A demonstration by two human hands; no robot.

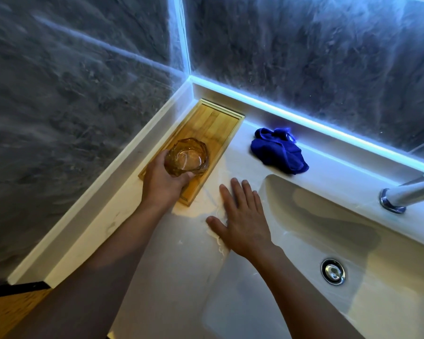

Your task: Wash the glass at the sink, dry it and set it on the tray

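An amber faceted glass (187, 156) stands upright over the near half of the wooden tray (216, 123), which lies along the left wall. My left hand (163, 183) is wrapped around the glass from the near side, thumb on its right. Whether the glass rests on the tray or hovers just above it I cannot tell. My right hand (242, 216) lies flat, fingers spread, on the white counter between the tray and the sink (389, 265). It holds nothing.
A crumpled blue cloth (279, 150) lies on the counter behind the sink's left corner. The chrome tap (406, 192) sticks out at the right edge. A metal drain (333, 271) sits in the basin. Dark stone walls close the corner at the left and back.
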